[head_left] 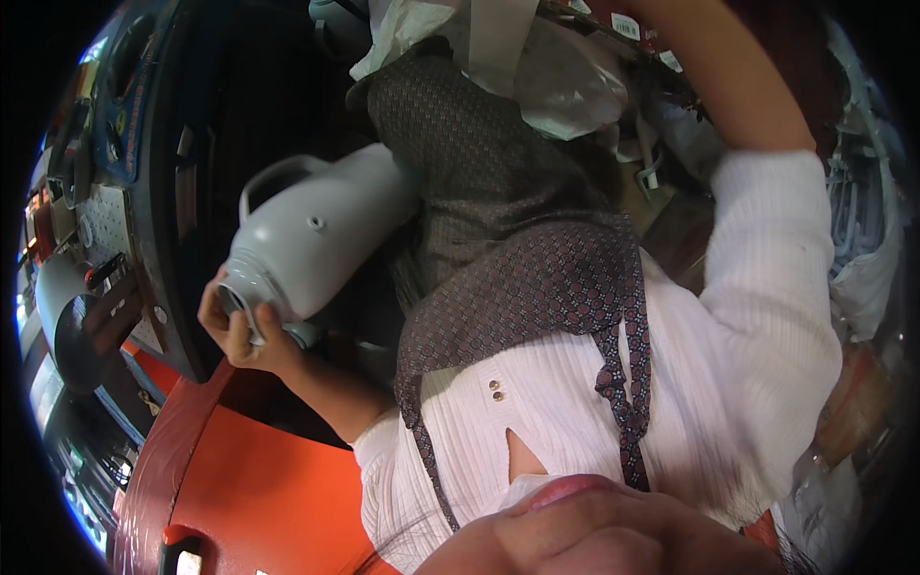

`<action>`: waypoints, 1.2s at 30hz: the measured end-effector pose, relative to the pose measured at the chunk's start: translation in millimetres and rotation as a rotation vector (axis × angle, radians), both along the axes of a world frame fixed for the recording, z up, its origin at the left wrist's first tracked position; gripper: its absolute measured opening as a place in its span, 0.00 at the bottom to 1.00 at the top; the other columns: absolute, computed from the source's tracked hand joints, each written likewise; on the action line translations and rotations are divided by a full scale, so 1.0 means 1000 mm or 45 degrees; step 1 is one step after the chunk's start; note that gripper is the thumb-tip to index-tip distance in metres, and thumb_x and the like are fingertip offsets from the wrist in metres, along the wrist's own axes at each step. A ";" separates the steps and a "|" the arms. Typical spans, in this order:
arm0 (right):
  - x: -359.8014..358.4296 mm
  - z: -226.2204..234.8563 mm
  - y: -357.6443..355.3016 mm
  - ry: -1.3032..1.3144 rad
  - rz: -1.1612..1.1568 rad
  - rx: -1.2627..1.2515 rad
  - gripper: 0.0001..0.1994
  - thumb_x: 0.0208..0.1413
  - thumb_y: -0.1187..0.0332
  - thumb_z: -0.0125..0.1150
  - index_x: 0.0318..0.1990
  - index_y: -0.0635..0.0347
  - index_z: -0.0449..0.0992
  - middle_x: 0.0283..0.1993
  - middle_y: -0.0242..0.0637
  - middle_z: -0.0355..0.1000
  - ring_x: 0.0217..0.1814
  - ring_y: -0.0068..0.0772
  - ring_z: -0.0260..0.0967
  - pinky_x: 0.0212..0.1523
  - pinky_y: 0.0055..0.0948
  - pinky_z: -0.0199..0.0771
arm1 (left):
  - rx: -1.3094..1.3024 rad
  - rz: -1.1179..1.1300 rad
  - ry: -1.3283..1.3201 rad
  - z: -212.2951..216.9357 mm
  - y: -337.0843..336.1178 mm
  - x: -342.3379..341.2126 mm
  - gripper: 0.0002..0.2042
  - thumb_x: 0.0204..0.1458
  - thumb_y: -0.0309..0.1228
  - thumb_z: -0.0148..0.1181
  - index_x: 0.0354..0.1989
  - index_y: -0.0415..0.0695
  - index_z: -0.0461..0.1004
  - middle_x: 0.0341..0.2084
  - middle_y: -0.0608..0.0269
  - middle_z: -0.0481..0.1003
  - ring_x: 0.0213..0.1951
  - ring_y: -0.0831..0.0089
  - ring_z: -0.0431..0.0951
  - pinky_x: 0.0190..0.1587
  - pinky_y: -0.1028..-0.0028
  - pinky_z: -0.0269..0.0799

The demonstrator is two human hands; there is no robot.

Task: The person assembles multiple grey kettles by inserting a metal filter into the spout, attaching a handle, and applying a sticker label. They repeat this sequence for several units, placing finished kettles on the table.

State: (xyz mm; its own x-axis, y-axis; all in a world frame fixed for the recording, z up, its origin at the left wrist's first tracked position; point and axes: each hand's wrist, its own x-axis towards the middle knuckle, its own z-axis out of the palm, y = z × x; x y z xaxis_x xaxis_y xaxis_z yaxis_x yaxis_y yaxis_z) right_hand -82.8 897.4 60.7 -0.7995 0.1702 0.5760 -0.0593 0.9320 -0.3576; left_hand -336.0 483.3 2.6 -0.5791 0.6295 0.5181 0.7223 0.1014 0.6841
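Location: At the left of the head view, beside a dark panel and above an orange surface, the work was in hand.
Left hand: it was closed around the neck of a white jug, fingers curled under the open mouth.
White jug: it lay tilted, mouth toward the lower left, loop handle at its upper side, body resting against a dark patterned garment.
Right hand: it lay beyond the top edge; only the raised forearm and white ribbed sleeve showed, so its grip could not be told.
Clothing: a white ribbed top with two small studs lay under the patterned garment's ties.
Surroundings: crumpled plastic bags sat above the garment; a shelf of small goods stood at far left.
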 end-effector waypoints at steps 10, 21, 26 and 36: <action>0.149 -0.305 -0.059 -1.823 0.130 0.682 0.09 0.50 0.69 0.59 0.35 0.61 0.83 0.54 0.41 0.73 0.49 0.41 0.72 0.53 0.32 0.71 | -0.297 -0.263 -0.026 -0.024 0.018 0.026 0.22 0.37 0.35 0.80 0.15 0.39 0.67 0.48 0.48 0.76 0.50 0.55 0.78 0.51 0.62 0.74; 0.094 -0.191 -0.162 -0.452 -0.548 -1.111 0.14 0.58 0.55 0.66 0.34 0.58 0.80 0.27 0.33 0.71 0.32 0.29 0.72 0.39 0.31 0.74 | 0.136 -0.663 0.165 0.030 0.037 0.071 0.26 0.26 0.43 0.83 0.12 0.42 0.66 0.45 0.41 0.77 0.46 0.54 0.82 0.44 0.64 0.83; 0.091 -0.167 -0.164 0.129 -0.276 0.093 0.14 0.48 0.54 0.74 0.28 0.54 0.81 0.31 0.30 0.75 0.39 0.33 0.75 0.53 0.40 0.72 | 0.202 -0.675 0.312 0.050 0.043 0.086 0.25 0.25 0.43 0.84 0.12 0.43 0.69 0.43 0.41 0.78 0.45 0.54 0.83 0.41 0.64 0.84; 0.046 -0.124 -0.135 -0.936 0.014 -1.240 0.10 0.59 0.69 0.60 0.44 0.65 0.77 0.36 0.39 0.80 0.39 0.28 0.75 0.50 0.31 0.72 | 0.246 -0.624 0.045 0.022 0.050 0.121 0.57 0.23 0.49 0.84 0.68 0.43 0.63 0.50 0.59 0.80 0.57 0.58 0.77 0.67 0.54 0.61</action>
